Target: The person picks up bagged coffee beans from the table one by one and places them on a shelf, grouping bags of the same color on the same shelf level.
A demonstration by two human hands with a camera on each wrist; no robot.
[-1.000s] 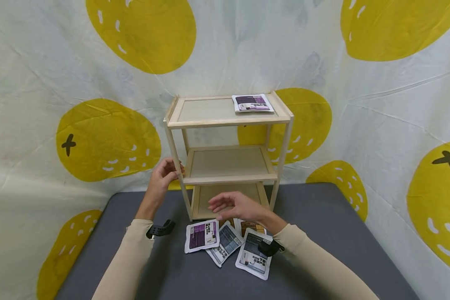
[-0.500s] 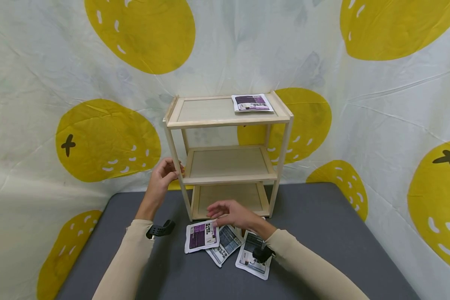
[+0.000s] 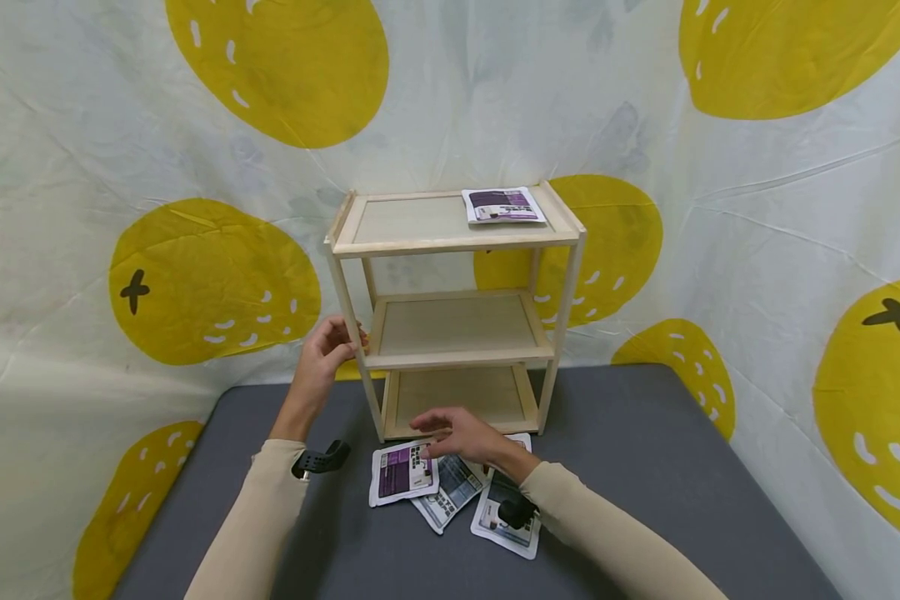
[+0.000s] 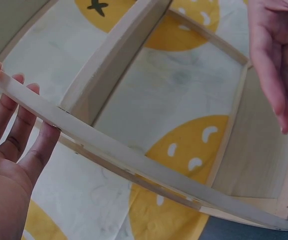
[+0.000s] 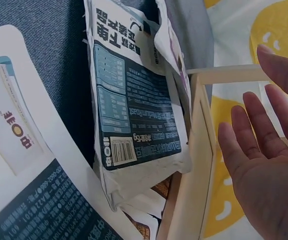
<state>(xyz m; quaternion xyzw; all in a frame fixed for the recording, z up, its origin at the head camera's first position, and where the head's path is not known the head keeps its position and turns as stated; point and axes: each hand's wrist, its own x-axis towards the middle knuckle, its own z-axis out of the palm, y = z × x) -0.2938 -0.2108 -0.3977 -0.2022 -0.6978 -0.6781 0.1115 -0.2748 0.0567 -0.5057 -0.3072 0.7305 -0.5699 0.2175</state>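
Head view: the left hand (image 3: 322, 354) grips the wooden shelf (image 3: 450, 312) post. The right hand (image 3: 461, 433), fingers spread, hovers over packets (image 3: 403, 471) on the worktop (image 3: 645, 467); it may nudge the slippery pile.

Left wrist view: fingers (image 4: 14, 120) press the post.

Right wrist view: palm open; packet (image 5: 134, 120) print is hard to read.

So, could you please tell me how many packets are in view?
5: one on the shelf's top tier; four on the table in front: purple, blue-grey, one by the right wrist, and one mostly hidden under the right hand. More may be hidden.
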